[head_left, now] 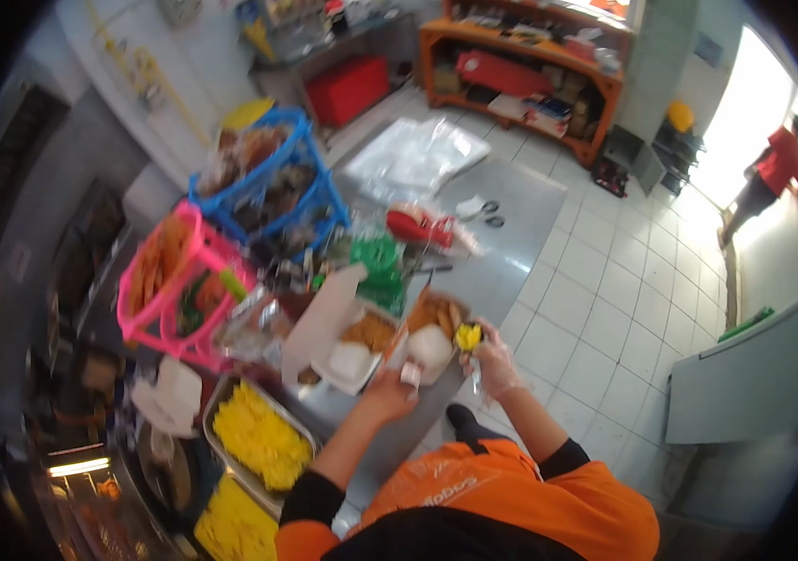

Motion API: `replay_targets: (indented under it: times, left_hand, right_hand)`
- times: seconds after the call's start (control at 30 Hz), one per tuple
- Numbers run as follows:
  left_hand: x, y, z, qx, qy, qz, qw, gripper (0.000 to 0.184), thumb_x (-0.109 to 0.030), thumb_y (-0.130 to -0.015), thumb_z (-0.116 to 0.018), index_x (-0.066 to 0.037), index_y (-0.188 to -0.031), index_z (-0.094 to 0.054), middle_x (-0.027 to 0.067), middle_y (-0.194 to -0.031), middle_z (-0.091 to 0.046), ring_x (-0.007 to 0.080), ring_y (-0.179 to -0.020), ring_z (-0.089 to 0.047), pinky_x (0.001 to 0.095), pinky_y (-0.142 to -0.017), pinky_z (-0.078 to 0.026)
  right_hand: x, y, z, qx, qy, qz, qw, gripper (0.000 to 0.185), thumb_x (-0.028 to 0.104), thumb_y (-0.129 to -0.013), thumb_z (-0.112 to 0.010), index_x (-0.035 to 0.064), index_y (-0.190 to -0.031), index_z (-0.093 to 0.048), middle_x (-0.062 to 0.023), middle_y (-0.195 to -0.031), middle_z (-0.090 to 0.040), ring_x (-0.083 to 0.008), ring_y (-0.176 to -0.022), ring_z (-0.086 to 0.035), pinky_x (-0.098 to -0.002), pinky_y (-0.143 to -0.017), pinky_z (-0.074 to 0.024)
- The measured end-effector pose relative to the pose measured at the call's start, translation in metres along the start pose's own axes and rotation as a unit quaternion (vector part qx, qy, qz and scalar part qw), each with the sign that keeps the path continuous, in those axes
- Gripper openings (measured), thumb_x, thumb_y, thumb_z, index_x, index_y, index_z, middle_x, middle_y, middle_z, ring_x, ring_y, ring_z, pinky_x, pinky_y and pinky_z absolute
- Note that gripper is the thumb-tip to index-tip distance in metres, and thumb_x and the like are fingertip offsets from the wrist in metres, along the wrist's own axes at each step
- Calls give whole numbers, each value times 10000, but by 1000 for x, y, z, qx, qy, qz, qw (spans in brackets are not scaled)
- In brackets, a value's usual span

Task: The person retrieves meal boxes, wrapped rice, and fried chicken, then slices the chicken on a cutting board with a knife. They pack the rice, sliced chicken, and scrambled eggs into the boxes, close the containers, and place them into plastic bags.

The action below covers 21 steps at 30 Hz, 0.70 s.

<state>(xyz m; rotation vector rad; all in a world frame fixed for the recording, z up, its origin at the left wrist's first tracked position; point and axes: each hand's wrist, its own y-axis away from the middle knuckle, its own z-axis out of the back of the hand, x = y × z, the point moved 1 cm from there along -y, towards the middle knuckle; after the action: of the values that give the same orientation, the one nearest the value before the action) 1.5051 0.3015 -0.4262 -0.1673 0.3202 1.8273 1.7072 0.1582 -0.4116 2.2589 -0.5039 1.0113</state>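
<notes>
In the head view, your right hand (495,363), in a clear plastic glove, is closed around a utensil (475,376) with a small, bright yellow, lumpy portion of food (469,337) at its dark-edged end, just beside the nearer takeaway box (435,374). That box stands open on the metal surface (520,215), holding a smooth white mound (430,346) that looks like rice, with golden-brown pieces (436,313) behind it. Your bare left hand (394,397) is at the box's near left side, its fingers curled; a small pale item shows at the fingertips, but you cannot tell from here whether they pinch it. Left of it, a white clamshell box (298,351) with its lid raised holds another white mound and brown, crumbly-looking food. Nearer you, a metal tray (213,433) is filled with yellow food, and more fills a second tray below. The pink basket (128,318) holds orange-brown packs and something green; the blue basket (310,126) carries bagged brown items.
</notes>
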Motion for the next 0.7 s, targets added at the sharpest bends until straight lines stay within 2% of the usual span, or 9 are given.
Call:
replay_targets:
  times: [0.03, 0.1, 0.2, 0.27, 0.37, 0.47, 0.57, 0.67, 0.7]
  left_hand:
    - [-17, -5, 29, 94, 41, 82, 991, 455, -330, -835, -574, -88, -1219, -618, 184, -1256, -564, 328, -1248, -485, 475, -1103, -311]
    - [-24, -10, 50, 143, 99, 112, 978, 426, -290, -808, -614, -67, -1171, -629, 185, -1230, -571, 328, -1267, -474, 481, -1127, -271]
    - [-19, 1, 22, 25, 34, 28, 999, 398, -234, -765, -653, -51, -1118, -636, 165, -1229, -575, 314, -1278, -464, 481, -1141, -247]
    - [-22, 21, 18, -86, 40, -13, 995, 402, -205, -761, -636, -85, -1144, -659, 169, -1244, -568, 314, -1250, -475, 520, -1117, -256]
    - [-36, 54, 31, -181, 156, -4, 971, 444, -124, -765, -582, -91, -1205, -629, 139, -1269, -564, 307, -1289, -437, 486, -1134, -243]
    - [-43, 90, 48, -212, 315, 58, 923, 492, -43, -777, -500, -89, -1258, -593, 128, -1279, -564, 309, -1286, -442, 438, -1123, -273]
    - [-45, 123, 42, -235, 433, 134, 860, 506, -2, -791, -436, -83, -1269, -584, 139, -1262, -570, 313, -1240, -480, 411, -1070, -336]
    - [-42, 154, 35, -289, 451, 185, 824, 459, -16, -844, -397, -73, -1260, -584, 122, -1210, -596, 253, -1073, -551, 362, -969, -415]
    - [-41, 165, 33, -310, 459, 198, 809, 442, -28, -861, -393, -72, -1256, -586, 109, -1203, -602, 228, -1021, -558, 345, -940, -428]
  right_hand:
    - [-5, -3, -1, 25, 28, 11, 999, 677, -57, -770, -467, 146, -1409, -375, -162, -1114, -535, -200, -707, -581, -291, -539, -468]
    - [-10, 2, -13, 30, 62, 5, 998, 735, -99, -736, -474, 151, -1419, -368, -159, -1128, -531, -201, -716, -584, -291, -539, -472]
    - [1, 14, -46, 22, 243, 72, 967, 803, -154, -695, -488, 151, -1428, -366, -163, -1234, -526, -221, -786, -616, -299, -651, -525]
    - [-5, 17, -46, 87, 400, 198, 890, 763, -141, -718, -495, 147, -1416, -390, -173, -1302, -523, -261, -844, -638, -328, -736, -548]
    - [-3, 25, -53, 170, 650, 317, 670, 683, -106, -750, -530, 145, -1379, -441, -164, -1378, -500, -342, -954, -629, -385, -849, -536]
    - [3, 48, -71, 165, 739, 309, 575, 594, -58, -772, -507, 134, -1334, -485, -139, -1381, -510, -377, -1048, -593, -423, -888, -507]
    - [7, 56, -78, 142, 733, 324, 581, 602, -48, -759, -519, 144, -1329, -495, -137, -1377, -515, -371, -1043, -598, -417, -892, -504]
    - [-1, 49, -71, 167, 757, 309, 551, 606, -78, -749, -518, 110, -1325, -496, -151, -1382, -501, -382, -1075, -579, -425, -902, -499]
    - [-5, 47, -70, 140, 725, 352, 575, 596, -103, -768, -499, 91, -1332, -486, -155, -1367, -508, -358, -1074, -585, -412, -902, -500]
